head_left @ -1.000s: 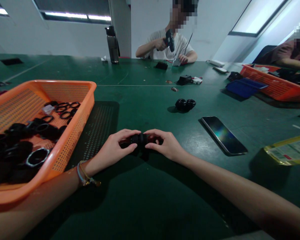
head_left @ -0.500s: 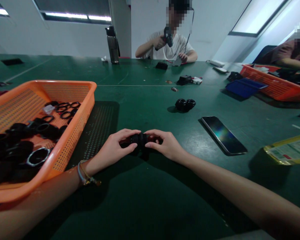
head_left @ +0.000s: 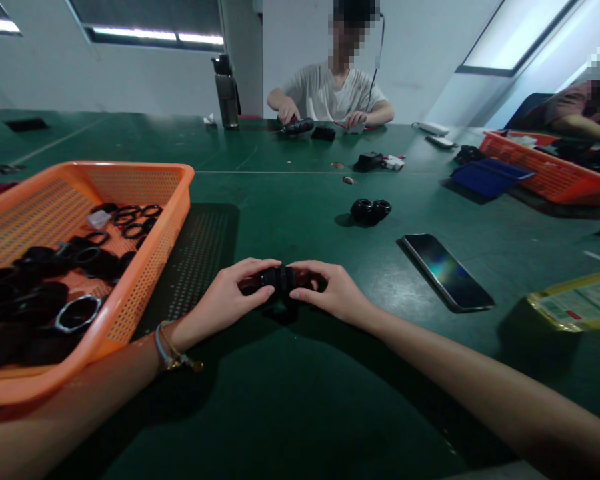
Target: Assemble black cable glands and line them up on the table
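Between my two hands, just over the green table (head_left: pixel 300 393), is a black round threaded-looking fitting (head_left: pixel 275 277). My left hand (head_left: pixel 237 290) grips its left end with thumb and fingertips. On the other end, the thumb and fingers of my right hand (head_left: pixel 330 290) are closed. The fingers partly cover the piece, so its full shape is hidden. Beyond my hands stand two black round fittings (head_left: pixel 370 211) side by side. Left of my left hand, an orange basket (head_left: pixel 155 260) holds several black fittings (head_left: pixel 40 257) and black rings (head_left: pixel 133 231).
A phone (head_left: pixel 447 270) lies right of my hands, near a yellow-edged package (head_left: pixel 575 300). Farther right are a blue tray (head_left: pixel 490 175) and another orange basket (head_left: pixel 555 170). Across the table sits a co-worker (head_left: pixel 330 93) with a power tool (head_left: pixel 299 127), beside a dark bottle (head_left: pixel 226 93).
The co-worker across has lowered the power tool from shoulder height to the tabletop. My hands stay in nearly the same place, still gripping the black fitting.
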`<state>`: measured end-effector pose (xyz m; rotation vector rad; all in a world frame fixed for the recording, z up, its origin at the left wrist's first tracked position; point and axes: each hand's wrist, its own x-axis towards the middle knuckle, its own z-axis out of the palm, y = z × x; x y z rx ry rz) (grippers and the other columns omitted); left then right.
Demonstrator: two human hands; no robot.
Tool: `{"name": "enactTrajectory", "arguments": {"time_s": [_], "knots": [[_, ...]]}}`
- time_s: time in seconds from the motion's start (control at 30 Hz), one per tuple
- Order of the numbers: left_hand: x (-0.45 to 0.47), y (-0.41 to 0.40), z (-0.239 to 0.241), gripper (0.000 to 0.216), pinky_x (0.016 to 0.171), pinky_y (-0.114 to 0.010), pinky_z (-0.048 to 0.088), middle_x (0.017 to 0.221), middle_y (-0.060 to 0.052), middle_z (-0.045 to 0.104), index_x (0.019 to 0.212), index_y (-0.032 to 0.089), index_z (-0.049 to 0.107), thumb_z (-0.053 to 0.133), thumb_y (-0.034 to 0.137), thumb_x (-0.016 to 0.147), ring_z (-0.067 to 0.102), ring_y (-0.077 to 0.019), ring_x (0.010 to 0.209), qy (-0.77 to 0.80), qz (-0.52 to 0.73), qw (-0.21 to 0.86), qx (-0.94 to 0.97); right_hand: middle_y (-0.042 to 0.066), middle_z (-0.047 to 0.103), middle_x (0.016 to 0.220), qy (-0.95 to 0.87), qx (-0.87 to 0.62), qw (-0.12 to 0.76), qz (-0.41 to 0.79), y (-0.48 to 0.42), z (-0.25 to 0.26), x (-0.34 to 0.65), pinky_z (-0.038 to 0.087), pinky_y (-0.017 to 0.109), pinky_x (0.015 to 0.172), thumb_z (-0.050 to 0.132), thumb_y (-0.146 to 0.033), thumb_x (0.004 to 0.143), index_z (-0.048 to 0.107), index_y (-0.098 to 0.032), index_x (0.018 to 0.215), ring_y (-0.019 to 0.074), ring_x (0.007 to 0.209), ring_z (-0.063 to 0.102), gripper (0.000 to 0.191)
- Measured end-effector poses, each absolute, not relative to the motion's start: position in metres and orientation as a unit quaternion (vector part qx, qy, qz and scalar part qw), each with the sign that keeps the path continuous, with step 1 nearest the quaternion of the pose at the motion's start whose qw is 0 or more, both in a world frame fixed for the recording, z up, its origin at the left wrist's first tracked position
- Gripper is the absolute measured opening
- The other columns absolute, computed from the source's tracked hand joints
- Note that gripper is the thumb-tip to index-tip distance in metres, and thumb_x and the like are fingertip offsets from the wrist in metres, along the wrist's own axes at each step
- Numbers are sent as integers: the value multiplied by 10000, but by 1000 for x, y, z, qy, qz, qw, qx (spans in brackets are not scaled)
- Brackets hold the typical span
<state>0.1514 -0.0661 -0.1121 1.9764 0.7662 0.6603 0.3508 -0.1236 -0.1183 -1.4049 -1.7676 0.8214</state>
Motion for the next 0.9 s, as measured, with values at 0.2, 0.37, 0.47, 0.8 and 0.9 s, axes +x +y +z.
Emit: {"name": "enactTrajectory", "arguments": {"time_s": [0.2,0.37,0.47,0.8,0.9], "knots": [[151,-66,-111,390,865,-347,517,1087,-76,631,1100,175,628,568,295,734,624,-206,970,315,265,447,794,31,648,857,-702,-541,357,295,-123,-118,351,380,228,559,670,-195,728,648,-173,1043,92,609,471,316],[151,-65,-112,390,860,-333,520,1089,-77,630,1103,174,629,571,290,735,625,-201,963,312,265,443,797,28,667,866,-669,-569,361,314,-124,-118,349,373,223,517,684,-195,707,614,-184,1082,74,541,432,382],[152,-65,-112,394,856,-324,521,1093,-80,631,1105,166,629,568,291,736,627,-200,961,310,266,443,798,25,671,871,-672,-564,361,316,-124,-118,348,377,226,527,680,-191,708,625,-187,1046,82,561,450,343],[152,-66,-111,400,845,-312,518,1089,-88,629,1108,150,627,555,282,737,625,-199,959,313,265,434,802,27,672,887,-671,-561,365,319,-124,-119,349,356,219,521,682,-188,708,636,-181,1042,80,565,451,338],[152,-65,-111,399,845,-312,518,1089,-84,629,1114,155,624,558,283,742,626,-199,957,310,265,433,804,31,678,886,-671,-560,363,322,-123,-119,349,357,217,518,678,-198,717,636,-180,1048,81,565,459,334]]}}
